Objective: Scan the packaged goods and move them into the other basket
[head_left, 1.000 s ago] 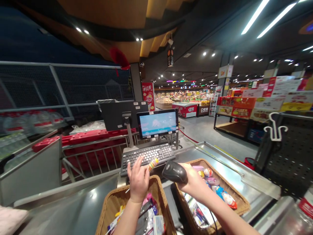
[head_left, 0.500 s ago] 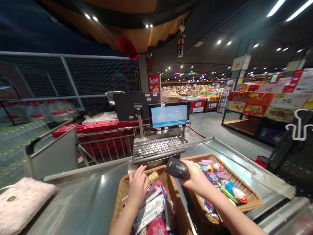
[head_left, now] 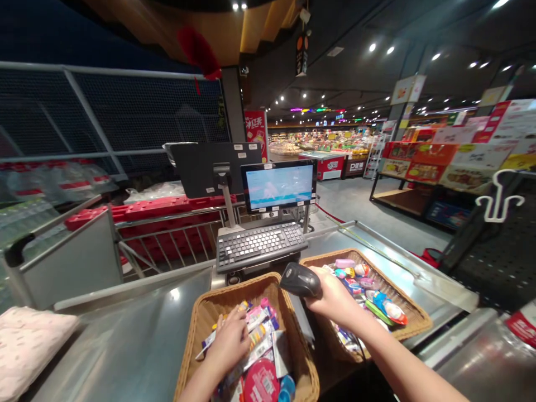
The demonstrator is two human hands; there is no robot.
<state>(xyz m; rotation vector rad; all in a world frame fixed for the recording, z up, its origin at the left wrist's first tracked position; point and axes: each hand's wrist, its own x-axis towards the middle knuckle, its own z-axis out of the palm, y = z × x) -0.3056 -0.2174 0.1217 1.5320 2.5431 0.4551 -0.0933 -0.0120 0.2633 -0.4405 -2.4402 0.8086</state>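
My right hand [head_left: 330,296] is wrapped round a black handheld barcode scanner [head_left: 300,280], held above the gap between two wicker baskets, its head pointing left. Inside the left wicker basket [head_left: 190,329], my left hand [head_left: 230,340] reaches down with fingers apart, touching small packaged goods. Around it lie silvery packets [head_left: 259,349], a round red tub [head_left: 262,381], a blue-capped item [head_left: 287,388] and a thin white stick. Whether the left fingertips pinch any packet is hard to see. The right wicker basket [head_left: 412,326] holds colourful small packages, among them a blue-and-white one [head_left: 385,304].
A black keyboard [head_left: 262,245] and a lit monitor [head_left: 280,187] stand behind the baskets. On the metal counter [head_left: 138,329], a pale pink patterned bag [head_left: 33,346] lies at the left. A clear bottle [head_left: 498,352] with a red label is at the lower right.
My left hand has moved from near the left basket's back rim down among the packets. My right hand keeps hold of the scanner. The camera view has shifted slightly.
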